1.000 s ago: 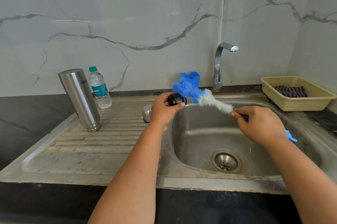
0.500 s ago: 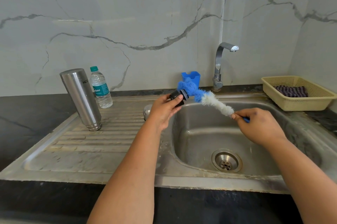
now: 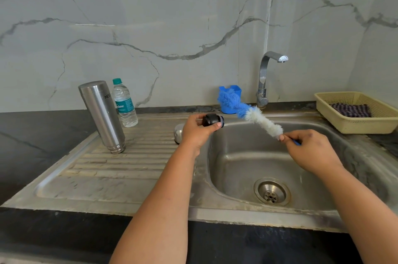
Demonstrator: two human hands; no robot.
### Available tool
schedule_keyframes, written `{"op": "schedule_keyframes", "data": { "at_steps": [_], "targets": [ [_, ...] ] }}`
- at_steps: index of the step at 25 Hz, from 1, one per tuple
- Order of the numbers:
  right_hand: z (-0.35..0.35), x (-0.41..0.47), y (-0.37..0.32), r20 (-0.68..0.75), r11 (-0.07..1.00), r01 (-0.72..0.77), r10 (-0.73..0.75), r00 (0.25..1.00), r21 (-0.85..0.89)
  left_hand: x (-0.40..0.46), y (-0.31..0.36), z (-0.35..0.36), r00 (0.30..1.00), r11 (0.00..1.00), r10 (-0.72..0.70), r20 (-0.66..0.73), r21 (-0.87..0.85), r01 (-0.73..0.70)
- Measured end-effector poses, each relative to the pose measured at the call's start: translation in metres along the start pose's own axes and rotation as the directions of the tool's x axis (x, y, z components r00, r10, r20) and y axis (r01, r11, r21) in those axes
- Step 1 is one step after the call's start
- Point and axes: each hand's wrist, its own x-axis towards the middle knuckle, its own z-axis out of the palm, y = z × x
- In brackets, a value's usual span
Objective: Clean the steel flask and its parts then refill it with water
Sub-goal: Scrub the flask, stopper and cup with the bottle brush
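**A:** What containers do I have in front of me?

**B:** From my feed: a yellow basket (image 3: 355, 121) at the right edge of the frame, with a dark striped cloth (image 3: 351, 110) lying in it. A small blue cup (image 3: 233, 90) stands at the back, centre of the frame, just left of the tap (image 3: 263, 83); the brush partly hides it and I cannot tell what it holds. The sink (image 3: 237, 169) basin fills the lower right, and I see only the drain (image 3: 271, 192) in its floor.

**A:** And the flask?

**B:** The steel flask (image 3: 102, 116) stands mouth-down on the ribbed drainboard, left of centre, leaning in this wide view. It is plain brushed metal with dark lettering near the top. A clear water bottle (image 3: 125, 104) with a teal cap stands just behind it, touching or nearly so.

**A:** Hands?

**B:** My left hand (image 3: 197, 132) grips the black stopper (image 3: 212, 120) between thumb and curled fingers, above the sink's left rim. A shiny steel cap (image 3: 178, 133) sits on the drainboard, half hidden behind that hand. My right hand (image 3: 310, 148) pinches the brush (image 3: 251, 113) by its handle; the blue-and-white bristles slant up to the left, apart from the stopper.
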Motion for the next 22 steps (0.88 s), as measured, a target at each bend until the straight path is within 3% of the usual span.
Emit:
{"op": "schedule_keyframes", "data": {
  "at_steps": [6,10,12,15,19,22],
  "targets": [
    [0.016,-0.005,-0.008,0.097,0.999,-0.024,0.028,0.995,-0.036,-0.013,0.013,-0.005,0.996,0.995,0.091,0.015,0.041,-0.091],
    [0.02,-0.007,-0.029,0.115,0.996,-0.068,0.061,0.991,0.052,-0.021,0.025,-0.027,0.994,0.994,0.105,0.009,0.003,-0.105],
    [0.025,0.003,-0.042,0.203,0.994,-0.095,0.083,0.976,0.051,-0.016,0.023,-0.053,0.991,0.983,0.13,-0.041,0.136,-0.123],
    [0.042,0.018,-0.066,0.317,0.996,-0.075,0.083,0.945,-0.039,-0.009,0.005,-0.11,0.987,0.88,0.122,-0.105,0.472,-0.058],
    [0.072,0.014,-0.074,0.215,0.989,-0.148,0.145,0.966,-0.003,0.001,-0.018,-0.171,0.966,0.859,0.025,-0.259,0.499,0.112],
    [0.078,0.011,-0.068,0.15,0.982,-0.188,0.184,0.971,0.012,0.016,-0.023,-0.183,0.981,0.782,0.012,-0.192,0.613,0.111]
  ]
}}
